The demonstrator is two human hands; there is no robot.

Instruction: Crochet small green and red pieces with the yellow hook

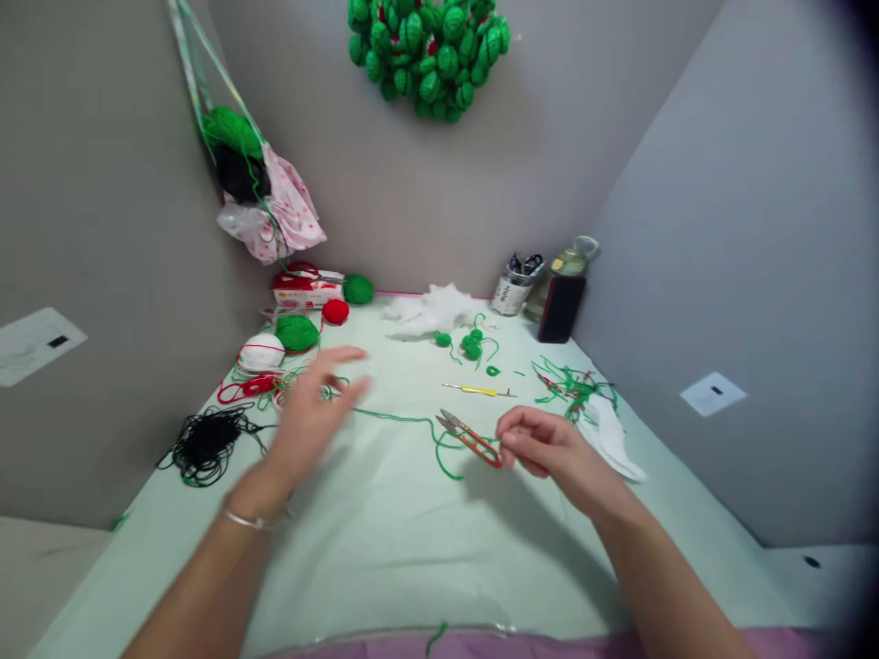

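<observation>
My left hand (312, 407) is raised over the left part of the table, slightly blurred, its thumb and forefinger apart with nothing between them. In front of me on the right, my right hand (546, 448) is closed in a pinch, and a green yarn strand (391, 416) appears to run into its fingertips. That strand comes from the tangle by my left hand and curls around the thread snips (471, 437), which have orange handles and lie just left of my right fingers. Beyond the snips lies a yellow-handled crochet hook (479, 392). Small green crocheted balls (472, 345) rest farther back.
White stuffing (439, 309) lies at the back. Yarn balls, including a white one (261, 352), and black yarn (210, 444) sit left. A pen cup (512, 291), phone (561, 309) and yarn scraps (577, 384) are right. A bag (292, 206) and green crochet bundle (429, 55) hang above.
</observation>
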